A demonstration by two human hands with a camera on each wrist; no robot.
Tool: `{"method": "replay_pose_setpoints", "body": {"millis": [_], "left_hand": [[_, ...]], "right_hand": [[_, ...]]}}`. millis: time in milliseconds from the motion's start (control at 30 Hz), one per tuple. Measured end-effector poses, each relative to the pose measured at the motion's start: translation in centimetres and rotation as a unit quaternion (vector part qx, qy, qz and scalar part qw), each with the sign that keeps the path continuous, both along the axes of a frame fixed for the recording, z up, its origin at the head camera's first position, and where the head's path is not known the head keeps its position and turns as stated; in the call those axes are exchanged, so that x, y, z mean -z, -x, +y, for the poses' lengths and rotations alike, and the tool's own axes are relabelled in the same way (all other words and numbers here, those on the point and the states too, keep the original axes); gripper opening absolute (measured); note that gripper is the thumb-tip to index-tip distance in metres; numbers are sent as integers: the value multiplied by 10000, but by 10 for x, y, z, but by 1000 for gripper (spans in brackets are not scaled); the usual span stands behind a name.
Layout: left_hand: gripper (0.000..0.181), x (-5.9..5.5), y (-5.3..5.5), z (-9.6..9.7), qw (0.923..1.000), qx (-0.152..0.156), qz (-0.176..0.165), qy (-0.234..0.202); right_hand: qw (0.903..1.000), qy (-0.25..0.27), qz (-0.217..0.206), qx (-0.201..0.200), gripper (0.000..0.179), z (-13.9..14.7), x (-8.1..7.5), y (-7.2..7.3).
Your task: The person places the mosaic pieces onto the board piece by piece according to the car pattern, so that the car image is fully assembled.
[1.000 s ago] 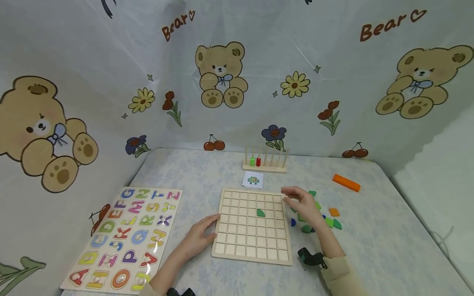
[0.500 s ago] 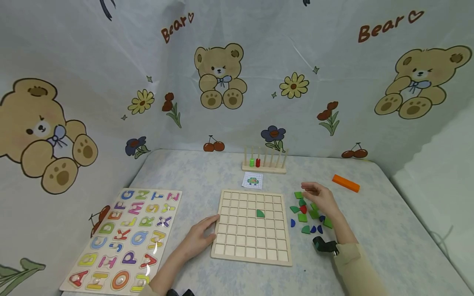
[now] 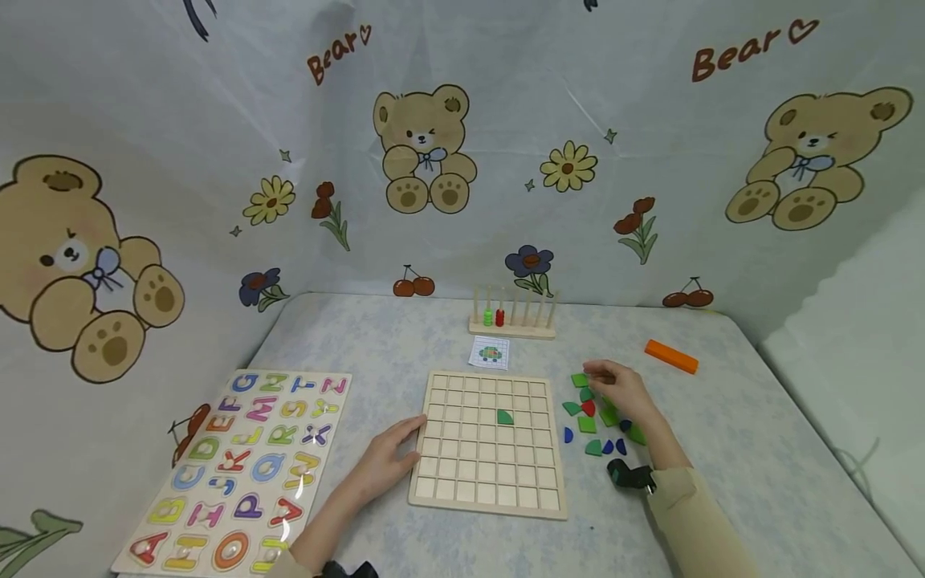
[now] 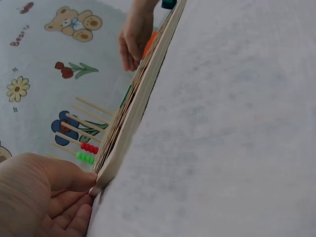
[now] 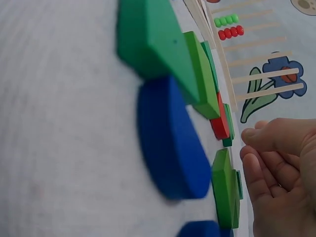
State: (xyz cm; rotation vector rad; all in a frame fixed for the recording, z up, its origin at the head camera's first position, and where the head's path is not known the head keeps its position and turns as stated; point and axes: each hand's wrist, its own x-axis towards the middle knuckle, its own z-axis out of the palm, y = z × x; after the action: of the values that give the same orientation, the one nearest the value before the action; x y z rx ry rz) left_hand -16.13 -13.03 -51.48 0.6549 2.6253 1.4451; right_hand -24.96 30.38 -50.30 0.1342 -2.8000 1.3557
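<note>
A wooden grid board (image 3: 466,470) lies mid-table, with one green quarter-circle piece (image 3: 505,417) in a cell. At its left edge my left hand (image 3: 386,459) touches the rim with thumb and fingertips; in the left wrist view the thumb (image 4: 71,177) meets the board's corner. My right hand (image 3: 623,388) is over the scattered pieces right of the board, its fingers loosely bent and nothing visible between them. Near it lie a light green square (image 3: 580,380), a red piece (image 3: 588,409) and a blue half-round piece (image 5: 173,143). The hand and forearm partly cover other pieces.
Behind the board lie a printed pattern card (image 3: 489,352) and a pegged rack (image 3: 511,330) with green and red beads. An alphabet puzzle board (image 3: 238,433) occupies the left side. An orange bar (image 3: 671,356) lies at the back right.
My right hand has moved right from the board's upper right corner to above the loose pieces, then slightly down, its fingertips lower. My left hand stays at the board's edge.
</note>
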Motion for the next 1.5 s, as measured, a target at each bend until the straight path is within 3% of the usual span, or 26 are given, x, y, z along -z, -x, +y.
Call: {"method": "replay_pose_setpoints", "body": {"millis": [433,700,933,1067,1167,1400,1500], "left_hand": [[55,6,8,-3,9996,53,-116,-263],[54,8,7,-5,9984,4,-154,-535],[52,-31,-8,1,9977,29,-388,-551],[52,-36,-8,2,9978,68,-387,-532],[52,-34,-6,3,9977,68,-349,-573],[54,-1,8,1,9982,42,-186,-561],[55,5,10,0,9983,77,-202,-533]], "right_hand": [[9993,-321,117,-171,33,-1,6,1],[9975,-634,225,-209,34,-7,8,2],[9965,-700,335,-304,34,-6,14,3],[9950,-803,502,-325,33,-5,15,4],[9931,-866,681,-393,32,-5,13,4],[9945,-653,757,-325,32,-3,7,0],[9954,-520,755,-263,32,-5,0,-1]]}}
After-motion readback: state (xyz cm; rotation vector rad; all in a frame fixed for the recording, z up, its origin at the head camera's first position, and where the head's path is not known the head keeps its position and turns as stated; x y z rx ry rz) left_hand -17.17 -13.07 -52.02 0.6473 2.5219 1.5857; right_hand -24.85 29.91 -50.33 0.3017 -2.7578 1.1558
